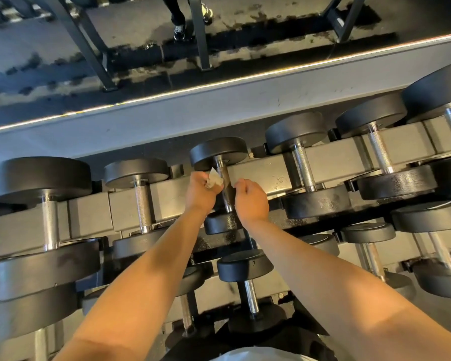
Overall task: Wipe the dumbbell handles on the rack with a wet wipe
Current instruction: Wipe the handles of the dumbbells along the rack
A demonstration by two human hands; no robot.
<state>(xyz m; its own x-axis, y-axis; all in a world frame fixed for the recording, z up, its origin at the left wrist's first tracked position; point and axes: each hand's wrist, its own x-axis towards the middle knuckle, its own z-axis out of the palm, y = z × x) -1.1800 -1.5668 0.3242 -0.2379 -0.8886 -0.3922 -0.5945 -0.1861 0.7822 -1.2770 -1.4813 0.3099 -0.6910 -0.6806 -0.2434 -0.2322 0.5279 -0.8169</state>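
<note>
Two bare hands flank the knurled chrome handle (pixel 224 183) of a black round-headed dumbbell (pixel 215 153) on the top tier of a grey steel dumbbell rack (pixel 261 170). The left hand (pixel 199 191) clutches a crumpled white wet wipe (pixel 214 180), pressed against the handle's left side just below the far head. The right hand (pixel 251 199) sits just right of the handle, fingers curled; whether it touches the metal cannot be told. Neighbouring black dumbbells stand close on both sides, one with a bright chrome handle (pixel 142 204) left of the hands, another (pixel 303 169) to their right, leaving only narrow gaps of bare rail. Beyond the hands, a grey ledge (pixel 167 118) with a lit strip runs along the rack's far edge. The gripped handle looks darker than its shiny neighbours.
</note>
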